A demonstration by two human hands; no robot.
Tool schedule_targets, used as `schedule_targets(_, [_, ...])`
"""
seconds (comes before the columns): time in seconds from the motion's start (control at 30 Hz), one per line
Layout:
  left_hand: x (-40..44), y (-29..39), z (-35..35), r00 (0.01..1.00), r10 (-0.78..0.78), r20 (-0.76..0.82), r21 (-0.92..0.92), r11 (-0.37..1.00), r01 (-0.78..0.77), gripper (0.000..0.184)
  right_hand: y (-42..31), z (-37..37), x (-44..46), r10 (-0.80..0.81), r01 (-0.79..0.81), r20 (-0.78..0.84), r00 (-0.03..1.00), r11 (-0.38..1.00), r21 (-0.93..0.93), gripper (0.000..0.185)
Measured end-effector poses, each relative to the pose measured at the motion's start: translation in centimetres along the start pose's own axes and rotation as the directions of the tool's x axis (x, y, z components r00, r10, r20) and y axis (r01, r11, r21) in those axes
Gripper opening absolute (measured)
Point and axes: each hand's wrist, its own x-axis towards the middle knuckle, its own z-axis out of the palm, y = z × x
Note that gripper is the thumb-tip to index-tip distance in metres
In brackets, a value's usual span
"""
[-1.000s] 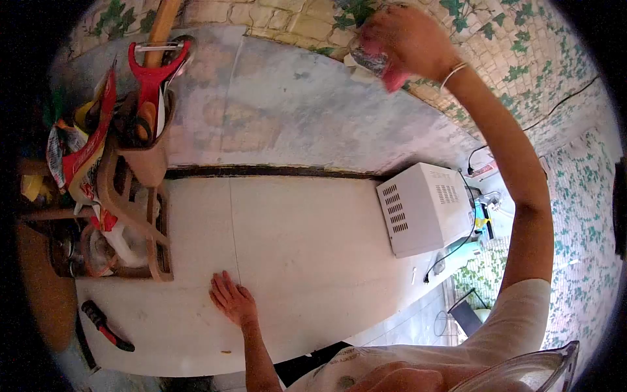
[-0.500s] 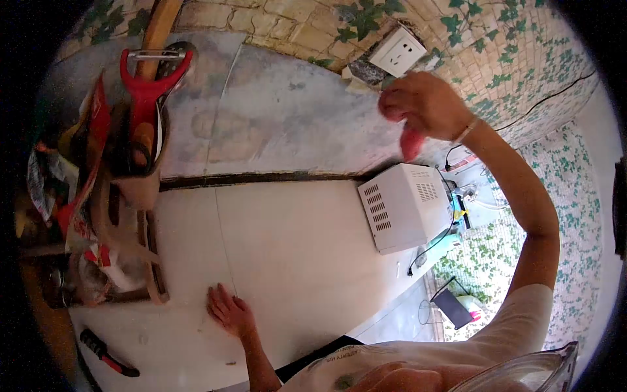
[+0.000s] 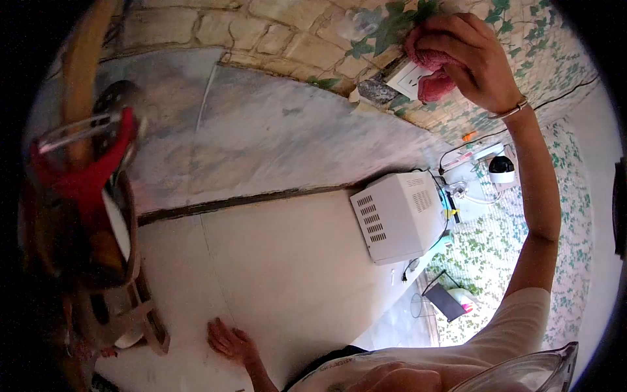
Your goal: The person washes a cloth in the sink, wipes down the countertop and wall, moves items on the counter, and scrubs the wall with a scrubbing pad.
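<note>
My right hand (image 3: 480, 62) is raised high against the leaf-patterned brick wallpaper (image 3: 353, 32), with its fingers closed on a red cloth (image 3: 436, 86). The cloth hangs over part of a white wall socket (image 3: 406, 80). From this angle I cannot tell how firmly it presses on the wall. Low in the view, my left hand (image 3: 230, 341) lies with fingers spread on the white tabletop (image 3: 274, 261) and holds nothing.
A white vented appliance (image 3: 398, 219) stands at the tabletop's right end, with cables behind it. At left, a utensil holder (image 3: 127, 281) carries a red peeler (image 3: 85, 179). Along the wall stands a grey marbled panel (image 3: 281, 124). A black-and-white camera (image 3: 501, 170) sits farther right.
My right hand has moved up and to the right with the cloth, from beside the socket to over it. My left hand stays on the tabletop. The view has shifted somewhat.
</note>
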Motion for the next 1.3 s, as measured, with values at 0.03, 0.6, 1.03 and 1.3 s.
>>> schedule_targets(0.03, [0.2, 0.2, 0.0, 1.000, -0.008, 0.017, 0.022, 1.000, 0.008, 0.044, -0.2, 0.4, 0.2, 0.014, -0.014, -0.021, 1.000, 1.000, 0.004, 0.031])
schedule_targets(0.6, [12.2, 19.8, -13.8, 0.827, 0.523, 0.209, -0.725, -0.485, 0.490, 0.049, -17.9, 4.0, -0.4, 0.077, -0.079, 0.066, 0.995, 0.178, 0.981, 0.041])
schedule_targets(1.03, [28.7, 30.6, -24.3, 0.457, 0.091, -0.885, -0.452, 0.076, -0.889, 0.024, 5.6, 9.3, -7.0, 0.461, -0.716, -0.755, 0.466, 0.698, -0.015, 0.048])
schedule_targets(1.3, [28.7, 32.1, -21.9, 0.611, 0.133, -0.780, -0.580, 0.214, -0.786, 0.023, 5.8, 9.8, -6.9, 0.449, -0.720, -0.764, 0.464, 0.694, -0.029, 0.047])
